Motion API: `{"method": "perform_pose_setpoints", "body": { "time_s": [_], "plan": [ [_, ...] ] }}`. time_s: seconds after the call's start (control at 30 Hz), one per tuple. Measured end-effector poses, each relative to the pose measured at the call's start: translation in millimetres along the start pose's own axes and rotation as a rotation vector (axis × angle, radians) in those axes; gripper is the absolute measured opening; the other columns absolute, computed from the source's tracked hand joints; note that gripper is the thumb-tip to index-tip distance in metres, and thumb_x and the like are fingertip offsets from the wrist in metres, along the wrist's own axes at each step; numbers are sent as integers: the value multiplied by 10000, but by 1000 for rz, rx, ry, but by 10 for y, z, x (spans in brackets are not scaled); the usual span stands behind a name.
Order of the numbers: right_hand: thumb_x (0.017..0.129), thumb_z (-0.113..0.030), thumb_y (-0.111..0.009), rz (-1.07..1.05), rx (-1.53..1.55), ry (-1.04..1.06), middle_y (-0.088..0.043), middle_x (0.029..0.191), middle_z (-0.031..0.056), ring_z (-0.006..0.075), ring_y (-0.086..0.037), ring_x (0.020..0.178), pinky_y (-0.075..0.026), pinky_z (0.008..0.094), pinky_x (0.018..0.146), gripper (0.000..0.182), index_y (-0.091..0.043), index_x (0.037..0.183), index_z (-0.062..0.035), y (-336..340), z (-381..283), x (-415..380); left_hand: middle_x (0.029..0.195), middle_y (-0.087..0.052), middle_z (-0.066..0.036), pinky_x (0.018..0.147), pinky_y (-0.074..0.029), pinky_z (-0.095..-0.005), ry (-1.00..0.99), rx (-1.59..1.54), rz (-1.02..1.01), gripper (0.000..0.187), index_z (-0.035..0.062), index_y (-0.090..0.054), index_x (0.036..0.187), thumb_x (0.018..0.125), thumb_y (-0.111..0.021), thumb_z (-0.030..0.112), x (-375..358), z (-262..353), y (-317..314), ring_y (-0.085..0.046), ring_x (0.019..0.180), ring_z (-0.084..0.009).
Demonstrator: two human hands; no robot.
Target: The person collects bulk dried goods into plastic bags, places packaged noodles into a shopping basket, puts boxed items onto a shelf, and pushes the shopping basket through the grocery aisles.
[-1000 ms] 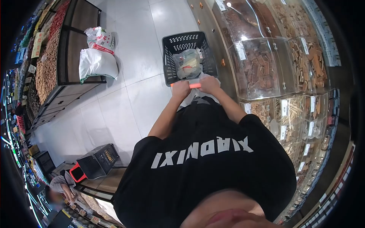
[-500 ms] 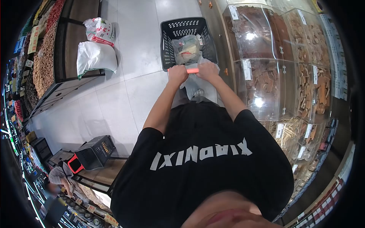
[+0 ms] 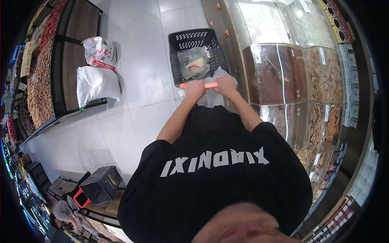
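Observation:
Both of my hands grip the orange-red handle [image 3: 210, 85] of a black perforated basket [image 3: 175, 56]. My left hand [image 3: 195, 89] is wrapped round the left part of the bar, and my right hand [image 3: 225, 86] closes on its right end. A thin clear plastic bag [image 3: 221, 73] hangs by my right hand. Inside the basket lies another clear bag with pale contents [image 3: 195, 67], which I cannot identify.
At the left, white sacks [image 3: 98, 84] stand against a shelf of nuts [image 3: 40, 95]. Clear bins [image 3: 269, 73] of dried goods line the right side. A grey basket [image 3: 101, 185] sits at the lower left, near a person [image 3: 65, 211].
The shelves, sacks and bins appear lower in the view, and more bins show at the upper right. My hands still hold the handle, and the basket sits slightly lower in view.

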State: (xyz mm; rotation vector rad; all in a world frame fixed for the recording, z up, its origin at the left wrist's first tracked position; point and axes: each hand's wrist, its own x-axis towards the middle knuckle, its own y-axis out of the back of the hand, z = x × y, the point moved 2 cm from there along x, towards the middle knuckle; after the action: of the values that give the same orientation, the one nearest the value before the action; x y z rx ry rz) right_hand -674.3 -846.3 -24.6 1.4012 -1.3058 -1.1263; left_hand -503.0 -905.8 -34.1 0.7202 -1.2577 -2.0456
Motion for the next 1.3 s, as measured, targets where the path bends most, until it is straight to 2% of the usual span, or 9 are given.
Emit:
{"method": "perform_pose_setpoints", "body": {
  "time_s": [0.1, 0.2, 0.3, 0.6, 0.9, 1.0, 1.1, 1.2, 1.3],
  "plan": [
    [667, -349, -726, -24, -42, -61, -682, 674, 108, 293, -679, 634, -516, 429, 592, 251, -715, 702, -100, 52, 57, 334, 724, -702, -158, 628, -561, -448, -66, -4, -6, 220, 61, -711, 747, 787, -681, 275, 302, -167, 122, -706, 673, -334],
    [672, -317, -701, 197, -104, 39, -680, 695, 124, 312, -675, 647, -518, 443, 657, 246, -706, 705, -74, 159, 68, 644, 743, -709, -163, 647, -563, -444, -40, -14, -28, 217, 58, -726, 760, 778, -683, 269, 615, -300, 245, -709, 691, -336],
    [675, -306, -697, -22, -79, -97, -681, 694, 131, 320, -677, 644, -514, 447, 709, 243, -711, 699, -64, 176, 136, 965, 754, -713, -167, 669, -564, -439, -52, 0, -33, 213, 60, -736, 767, 773, -687, 267, 898, -414, 388, -713, 709, -334],
    [692, -328, -683, 22, -56, -101, -673, 666, 150, 303, -685, 626, -523, 426, 553, 261, -713, 670, -70, 232, 460, 1999, 759, -710, -176, 673, -557, -438, -33, -1, -66, 214, 59, -734, 746, 771, -689, 267, 1877, -798, 728, -710, 728, -340],
    [689, -323, -679, -66, -19, -116, -683, 661, 144, 307, -686, 607, -528, 421, 550, 259, -724, 675, -69, 419, 888, 3272, 769, -708, -163, 687, -550, -468, 60, 148, -105, 281, 87, -739, 778, 811, -666, 356, 3118, -1173, 1124, -702, 747, -349],
    [695, -320, -679, -45, 29, -90, -691, 670, 140, 298, -693, 616, -534, 418, 557, 252, -728, 680, -74, 501, 1038, 3689, 745, -707, -180, 697, -541, -462, -5, 225, 27, 281, 63, -740, 742, 784, -678, 334, 3512, -1324, 1193, -709, 735, -346],
    [721, -281, -675, -115, 30, -116, -705, 691, 144, 288, -714, 673, -547, 417, 591, 210, -742, 701, -82, 661, 1147, 4068, 759, -709, -184, 706, -551, -456, 118, 132, -66, 291, 65, -745, 760, 797, -666, 342, 3902, -1464, 1277, -712, 750, -347],
    [702, -267, -673, -106, 54, -102, -695, 665, 135, 288, -706, 647, -545, 415, 582, 190, -732, 685, -87, 735, 1297, 4431, 780, -715, -180, 720, -563, -447, 164, 135, -111, 275, 81, -753, 788, 810, -654, 337, 4293, -1554, 1409, -714, 770, -346],
    [681, -267, -675, 27, 44, -33, -682, 637, 119, 279, -694, 609, -537, 405, 563, 181, -716, 658, -92, 701, 1482, 4792, 797, -720, -172, 728, -570, -441, 166, 131, -130, 261, 98, -757, 811, 822, -644, 333, 4662, -1584, 1624, -716, 788, -341]
  ]
}}
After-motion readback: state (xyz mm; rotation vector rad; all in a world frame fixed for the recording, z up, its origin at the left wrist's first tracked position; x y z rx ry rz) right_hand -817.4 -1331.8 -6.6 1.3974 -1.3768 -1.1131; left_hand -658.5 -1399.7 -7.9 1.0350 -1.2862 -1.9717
